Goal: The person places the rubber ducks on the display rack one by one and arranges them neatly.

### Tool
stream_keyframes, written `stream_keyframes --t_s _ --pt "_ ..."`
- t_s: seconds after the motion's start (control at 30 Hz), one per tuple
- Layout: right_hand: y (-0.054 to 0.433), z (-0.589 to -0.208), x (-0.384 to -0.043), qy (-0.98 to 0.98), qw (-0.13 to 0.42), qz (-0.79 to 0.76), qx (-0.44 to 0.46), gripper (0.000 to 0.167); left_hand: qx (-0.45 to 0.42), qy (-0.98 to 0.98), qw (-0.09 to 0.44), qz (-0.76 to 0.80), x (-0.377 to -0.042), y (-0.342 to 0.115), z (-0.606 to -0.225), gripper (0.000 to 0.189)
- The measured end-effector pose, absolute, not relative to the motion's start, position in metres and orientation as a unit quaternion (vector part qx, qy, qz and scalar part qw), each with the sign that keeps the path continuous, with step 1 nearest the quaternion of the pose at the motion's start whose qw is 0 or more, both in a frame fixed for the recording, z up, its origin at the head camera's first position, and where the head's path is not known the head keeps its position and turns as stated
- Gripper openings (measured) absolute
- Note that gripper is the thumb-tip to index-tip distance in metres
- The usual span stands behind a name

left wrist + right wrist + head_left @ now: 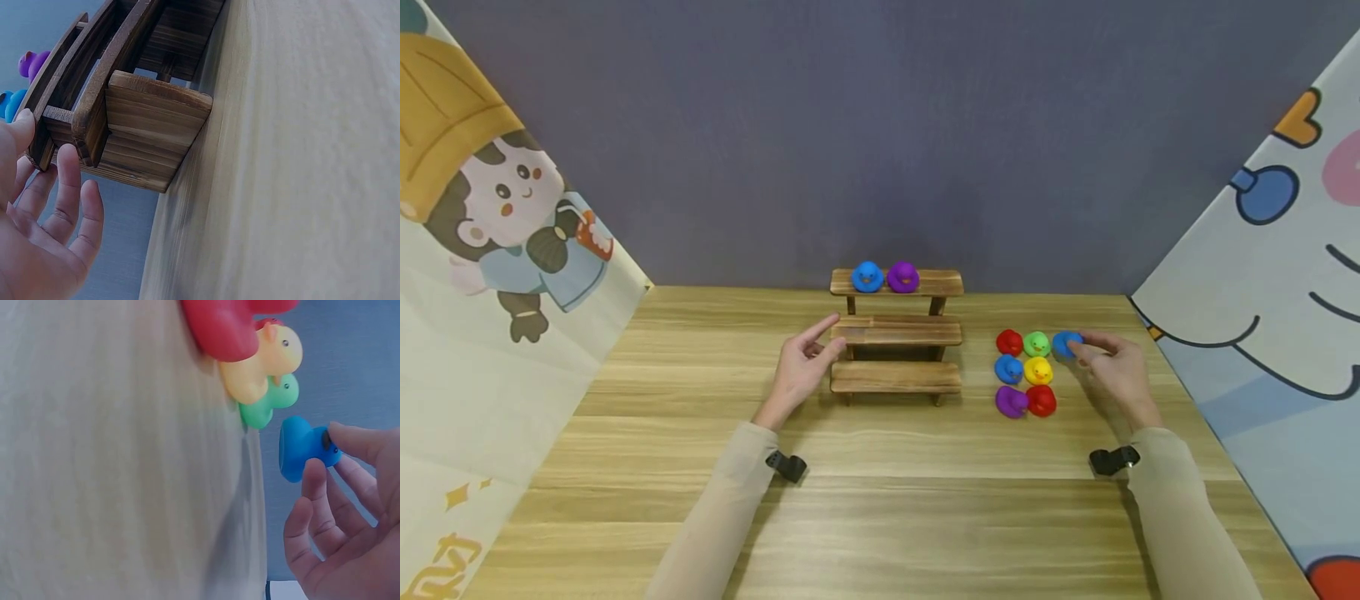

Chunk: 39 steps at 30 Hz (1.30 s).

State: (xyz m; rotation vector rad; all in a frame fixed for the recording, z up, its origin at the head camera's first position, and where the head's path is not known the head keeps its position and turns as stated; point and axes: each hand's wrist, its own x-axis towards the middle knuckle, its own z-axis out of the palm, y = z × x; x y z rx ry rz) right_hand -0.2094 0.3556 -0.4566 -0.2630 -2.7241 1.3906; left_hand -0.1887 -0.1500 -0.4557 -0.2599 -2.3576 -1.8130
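My right hand [1120, 373] pinches a blue rubber duck [296, 450] by its head between thumb and fingers. In the right wrist view this duck hangs off the tabletop, beside a green duck [259, 412]. My left hand [800, 368] is at the left end of a three-step wooden shelf [895, 377], fingers spread and loosely bent, holding nothing. Its fingertips are close to the shelf's side in the left wrist view; whether they touch it I cannot tell. On the top step sit a blue duck [867, 277] and a purple duck [903, 277].
Right of the shelf, several ducks stand close together in two columns: red [1009, 342], green, blue [1008, 369], yellow [1039, 370], purple [1011, 402] and red [1042, 401]. A grey wall [895, 150] backs the wooden table [925, 517]. Printed cloths flank both sides.
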Motion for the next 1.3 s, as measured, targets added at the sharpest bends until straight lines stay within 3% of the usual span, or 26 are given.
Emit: stream_keyframes --t_s 0.77,1.3 --pt "0.331 -0.419 -0.205 -0.886 0.071 0.454 -0.069 0.069 -0.082 -0.784 0.073 -0.611 -0.19 -0.149 -0.455 0.05" --pt "0.297 -0.395 -0.202 -0.879 0.064 0.472 -0.027 0.068 -0.085 -0.784 0.07 -0.611 -0.189 -0.151 -0.456 0.05"
